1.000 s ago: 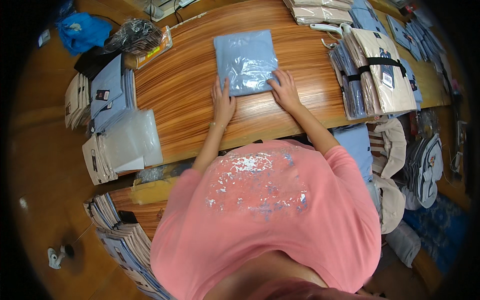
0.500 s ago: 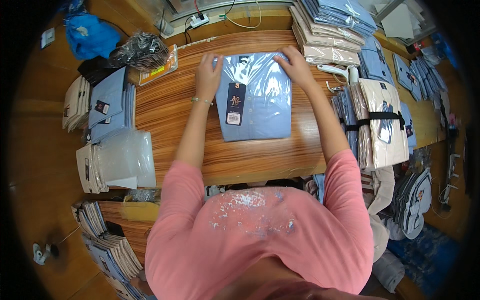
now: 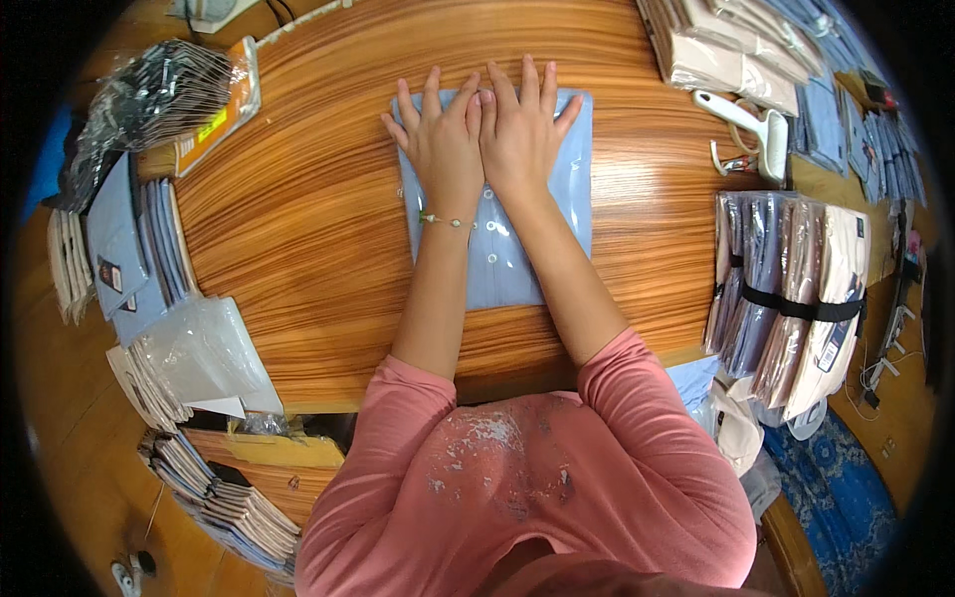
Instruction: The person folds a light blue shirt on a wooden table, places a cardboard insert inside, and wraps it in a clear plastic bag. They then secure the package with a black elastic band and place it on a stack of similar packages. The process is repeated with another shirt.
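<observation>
A folded light blue shirt (image 3: 507, 264) in a clear plastic bag lies flat on the striped wooden table, its white buttons running down the middle. Both palms press on its upper half, side by side, thumbs touching. My left hand (image 3: 441, 139) has its fingers spread over the upper left part, with a beaded bracelet at the wrist. My right hand (image 3: 519, 129), fingers also spread, covers the upper right part. The collar and the dark hang tag are hidden under my hands and left forearm.
Bundled bagged shirts (image 3: 786, 298) with a black strap stand at the right edge. Behind them lie a white-handled lint roller (image 3: 771, 144) and a stack of beige packs (image 3: 731, 65). On the left are folded blue shirts (image 3: 124, 229), clear plastic bags (image 3: 214, 353) and a black plastic bundle (image 3: 164, 95).
My hands have left the top corners of the bagged shirt and come together, flat on its upper half. The view has shifted with my head.
</observation>
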Demonstrator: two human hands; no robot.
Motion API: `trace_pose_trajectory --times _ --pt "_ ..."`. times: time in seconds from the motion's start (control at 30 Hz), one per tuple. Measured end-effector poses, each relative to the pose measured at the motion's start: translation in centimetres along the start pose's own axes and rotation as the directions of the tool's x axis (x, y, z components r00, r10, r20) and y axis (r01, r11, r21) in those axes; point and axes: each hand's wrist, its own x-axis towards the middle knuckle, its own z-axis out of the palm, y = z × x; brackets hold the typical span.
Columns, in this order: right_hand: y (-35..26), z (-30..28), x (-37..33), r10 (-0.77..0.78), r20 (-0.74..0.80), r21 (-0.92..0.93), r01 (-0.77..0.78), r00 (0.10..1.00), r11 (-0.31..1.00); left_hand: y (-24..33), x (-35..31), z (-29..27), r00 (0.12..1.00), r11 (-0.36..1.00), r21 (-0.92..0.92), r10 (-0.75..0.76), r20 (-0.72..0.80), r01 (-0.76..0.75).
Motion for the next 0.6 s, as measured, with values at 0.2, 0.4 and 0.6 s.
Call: trace_pose_trajectory --times 0.2,0.4,0.6 --pt "0.1 0.6 -0.2 0.018 0.028 0.021 -0.019 0.999 1.0 -0.3 -0.1 0.3 1.0 1.0 0.004 0.0 0.016 0.0" --pt "0.5 1.1 -0.7 0.033 -0.014 0.044 -0.032 0.999 0.998 -0.2 -0.3 0.3 1.0 1.0 0.007 0.016 0.01 -0.016" --pt "0.7 1.4 -1.1 0.024 0.011 0.044 -0.024 1.0 0.999 -0.3 -0.6 0.3 1.0 0.998 -0.064 -0.005 0.021 0.007"
